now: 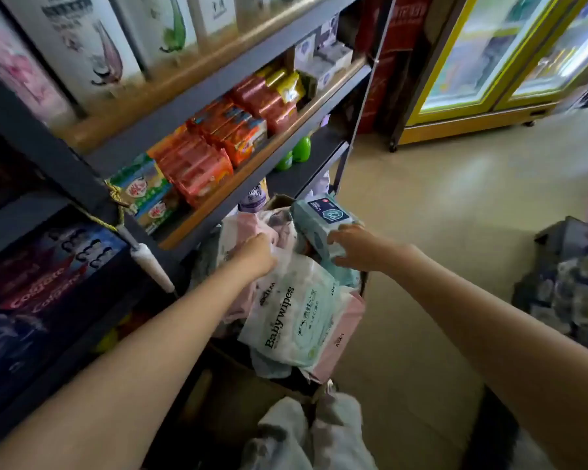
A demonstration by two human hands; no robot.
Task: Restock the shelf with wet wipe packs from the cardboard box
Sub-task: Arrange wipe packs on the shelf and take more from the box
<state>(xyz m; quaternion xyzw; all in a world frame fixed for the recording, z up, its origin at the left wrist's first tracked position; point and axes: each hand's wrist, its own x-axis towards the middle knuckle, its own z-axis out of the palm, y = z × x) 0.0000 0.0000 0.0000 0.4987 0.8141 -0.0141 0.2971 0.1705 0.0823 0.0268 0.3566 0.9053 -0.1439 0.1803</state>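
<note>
A cardboard box [238, 378] stands on the floor at the foot of the dark shelf unit [197, 96], filled with several wet wipe packs. On top lies a white "Baby wipes" pack [292, 317] over a pink pack [345, 330]. My left hand [257, 254] reaches into the box and closes on a pale pink and white pack [241, 228] at its far side. My right hand [352, 247] grips the near edge of a teal pack [323, 215] with a dark blue label, lifted a little above the others.
The wooden shelf board [258, 150] holds orange, red and green packets. Toothpaste boxes [48, 276] fill the lower left shelf. Green bottles [294, 156] stand underneath. A yellow-framed fridge [489, 79] stands across the beige floor [455, 205]. A dark patterned crate [571, 286] sits at right.
</note>
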